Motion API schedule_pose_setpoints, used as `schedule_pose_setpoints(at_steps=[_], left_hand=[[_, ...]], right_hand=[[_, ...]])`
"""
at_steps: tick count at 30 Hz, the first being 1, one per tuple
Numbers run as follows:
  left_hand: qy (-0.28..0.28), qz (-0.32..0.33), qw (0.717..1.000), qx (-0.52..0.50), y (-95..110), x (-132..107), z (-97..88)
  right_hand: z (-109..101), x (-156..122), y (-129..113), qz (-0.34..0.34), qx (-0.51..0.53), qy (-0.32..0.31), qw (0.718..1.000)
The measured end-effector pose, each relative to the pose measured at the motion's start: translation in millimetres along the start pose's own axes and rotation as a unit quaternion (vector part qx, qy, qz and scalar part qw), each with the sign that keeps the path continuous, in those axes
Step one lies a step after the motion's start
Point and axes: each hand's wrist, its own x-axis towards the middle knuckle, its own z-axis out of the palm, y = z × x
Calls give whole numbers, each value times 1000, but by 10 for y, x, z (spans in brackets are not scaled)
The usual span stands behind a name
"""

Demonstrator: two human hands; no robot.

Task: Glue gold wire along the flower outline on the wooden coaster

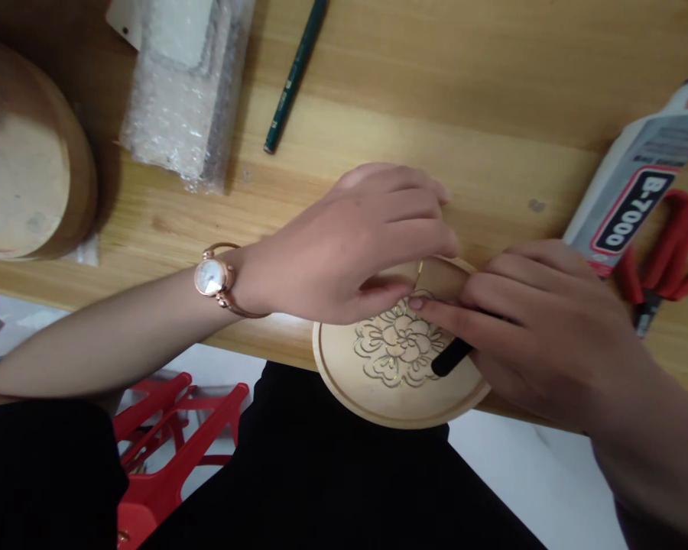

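Observation:
A round pale wooden plate (344, 382) with a raised rim sits at the table's front edge, partly over my lap. It bears a flower pattern (404, 340) of thin dark and gold outlines. My left hand (372, 244), wearing a watch, reaches over its far side. Its thumb and index finger are pinched on a thin gold wire (419, 273). My right hand (539, 328) is curled round a black rod-shaped tool (452, 357), whose tip end is hidden. The right index fingertip presses near the wire's lower end, at the pattern's top.
Beyond my right hand lie a B-7000 glue tube (636, 183) and red-handled pliers (670, 244). A dark green pencil (295, 76) and a bubble-wrapped package (177, 107) lie farther back. A round wooden piece (28, 153) stands at left. Below is a red stool (172, 458).

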Motion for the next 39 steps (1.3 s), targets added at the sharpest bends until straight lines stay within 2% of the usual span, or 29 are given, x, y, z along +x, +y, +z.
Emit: schedule_pose_setpoints(at_steps=[3, 21, 26, 28, 30, 32, 34, 36, 39], left_hand=[[8, 13, 1000, 0, -1, 1, 9], [0, -8, 1000, -23, -28, -12, 40], [-7, -6, 1000, -21, -2, -6, 21], [-8, -7, 1000, -21, 6, -6, 17], [-11, -19, 999, -24, 9, -8, 16], [-14, -33, 999, -31, 8, -10, 16], [-18, -45, 998, -41, 5, -11, 14], [-19, -50, 997, -50, 1, -9, 13], [-11, -47, 997, -55, -4, -9, 16]], right_hand=[[1, 1, 4, -2, 0, -2, 1000], [26, 24, -17, 12, -1, 20, 1000], [27, 21, 4, -6, -10, 17, 1000], [9, 13, 18, -18, -8, 36, 999], [-13, 2, 30, -14, -11, 82, 997], [-25, -6, 40, 47, -34, 147, 987], [-20, -6, 51, 140, -74, 193, 968], [1, 4, 69, 223, -102, 204, 948], [39, 24, 117, 299, -111, 183, 930]])
